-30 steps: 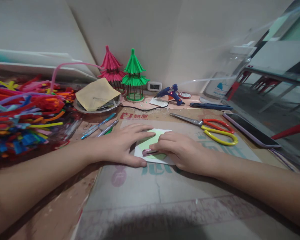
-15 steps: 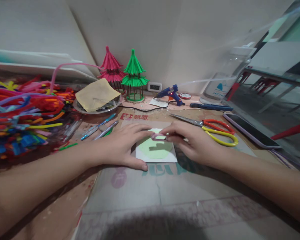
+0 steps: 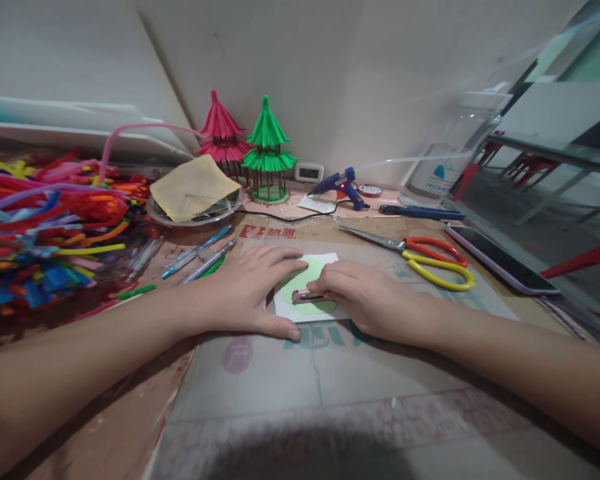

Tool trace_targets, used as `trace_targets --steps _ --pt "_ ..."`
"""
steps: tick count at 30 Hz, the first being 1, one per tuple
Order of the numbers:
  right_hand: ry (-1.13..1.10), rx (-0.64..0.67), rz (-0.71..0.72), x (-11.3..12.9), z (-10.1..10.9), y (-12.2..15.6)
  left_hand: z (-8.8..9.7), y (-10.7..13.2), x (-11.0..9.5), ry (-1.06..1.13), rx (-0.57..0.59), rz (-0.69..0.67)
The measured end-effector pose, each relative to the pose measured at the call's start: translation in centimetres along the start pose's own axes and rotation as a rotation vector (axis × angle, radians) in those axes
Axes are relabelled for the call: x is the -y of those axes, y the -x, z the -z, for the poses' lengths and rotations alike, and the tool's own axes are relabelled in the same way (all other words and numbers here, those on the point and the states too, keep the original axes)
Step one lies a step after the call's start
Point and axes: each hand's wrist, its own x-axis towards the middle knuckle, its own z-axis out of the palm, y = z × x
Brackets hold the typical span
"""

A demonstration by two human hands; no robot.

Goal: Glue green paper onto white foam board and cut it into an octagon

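Observation:
On the cardboard lies a white square board [image 3: 286,313] with a light green paper [image 3: 314,267] on top. My left hand [image 3: 253,288] rests over the board's left side, fingers spread and thumb along the near edge. My right hand [image 3: 375,293] is closed on a small slim pink tool [image 3: 304,297] with a rounded end. The tool lies low over the green paper and its kind is not clear; my fingers hide its other end. Scissors [image 3: 420,257] with red and yellow handles lie beyond my right hand.
Bundles of coloured pipe cleaners [image 3: 50,233] fill the left. Behind stand a pink pagoda [image 3: 220,127] and a green pagoda [image 3: 269,157], with a blue glue gun [image 3: 340,185] beside them. Pens [image 3: 197,252] lie left; a phone [image 3: 500,260] and a bottle [image 3: 440,157] stand right.
My right hand has moved slightly towards me and turned. The pink tool has come down and left, nearer the green paper's middle. My left hand stays on the board.

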Motion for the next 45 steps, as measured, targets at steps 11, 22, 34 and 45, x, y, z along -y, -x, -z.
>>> trace_targets --steps 11,22,34,45 --pt "-0.098 0.086 0.007 1.2 1.2 0.2 -0.1 0.1 0.2 -0.013 -0.023 -0.013" --pt "0.061 -0.079 -0.025 -2.6 1.4 -0.5 0.1 0.2 0.7 0.050 0.043 -0.076" --pt "-0.050 0.007 0.048 -1.3 1.6 0.4 0.3 0.1 0.6 0.059 0.037 -0.075" --pt "-0.068 0.034 0.046 -1.1 1.7 0.9 0.1 0.1 0.7 0.073 0.005 -0.091"
